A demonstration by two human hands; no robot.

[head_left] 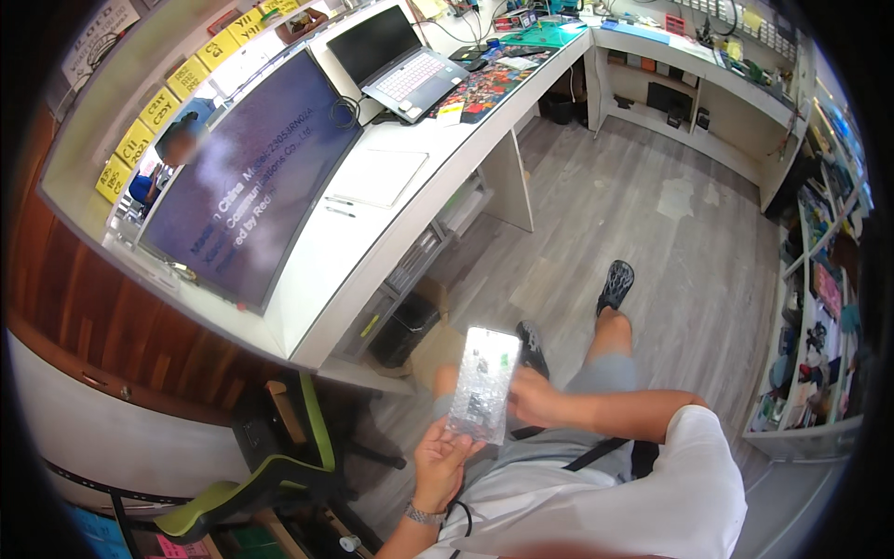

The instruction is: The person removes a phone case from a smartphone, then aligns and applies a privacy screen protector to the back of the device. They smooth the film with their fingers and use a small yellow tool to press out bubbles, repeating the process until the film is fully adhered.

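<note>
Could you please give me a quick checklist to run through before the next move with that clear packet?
1. Clear packet held in both hands: ok.
2. Left hand supports its lower end: ok.
3. Right hand grips its right edge: ok.
4. Packet sealed or open: cannot tell.
5. Small dark parts inside counted: cannot tell, too small.
6. Bare spot on the white desk beside the monitor: ok.

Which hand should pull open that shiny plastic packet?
Probably the right hand. The left hand already props the clear packet from underneath, so it's busy supporting. The right one touches only the packet's side edge, so it looks freer to move.
</note>
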